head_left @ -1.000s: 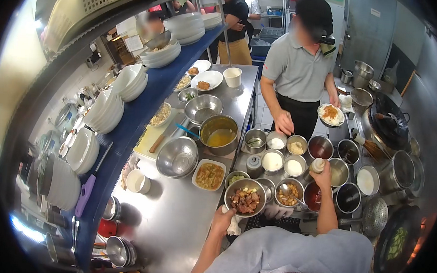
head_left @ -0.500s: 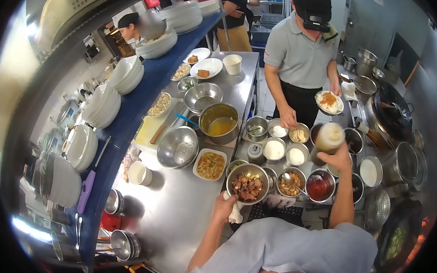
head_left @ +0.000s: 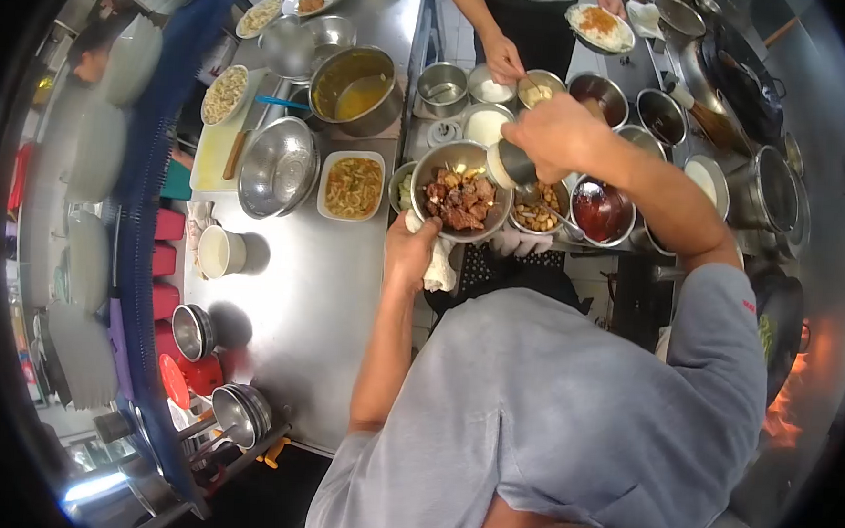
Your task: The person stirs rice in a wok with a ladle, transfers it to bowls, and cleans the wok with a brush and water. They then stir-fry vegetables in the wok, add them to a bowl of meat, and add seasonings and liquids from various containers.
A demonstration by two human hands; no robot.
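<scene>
My left hand (head_left: 412, 251) grips the near left rim of a steel bowl (head_left: 438, 155) with a white cloth (head_left: 440, 267) under its fingers. Browned meat pieces (head_left: 464, 204) and pale bits fill the bowl. My right hand (head_left: 558, 132) is wrapped round a bottle (head_left: 514, 164), tilted over the bowl's right side with its pale cap toward the meat. Just right of the bowl, a steel bowl of diced food (head_left: 537, 213) sits partly under the bottle. Beside it stands a bowl of red sauce (head_left: 602, 209).
Across the counter a co-worker's hand (head_left: 501, 58) reaches into a small bowl; the other holds a plate of rice (head_left: 600, 30). Left are a pot of yellow liquid (head_left: 355, 93), a noodle dish (head_left: 352, 186) and an empty bowl (head_left: 279, 168). Flames (head_left: 786, 407) rise at far right.
The view has tilted down. My right hand has brought the bottle left from above the sauce bowls and tipped it over the meat bowl. My left hand still holds that bowl.
</scene>
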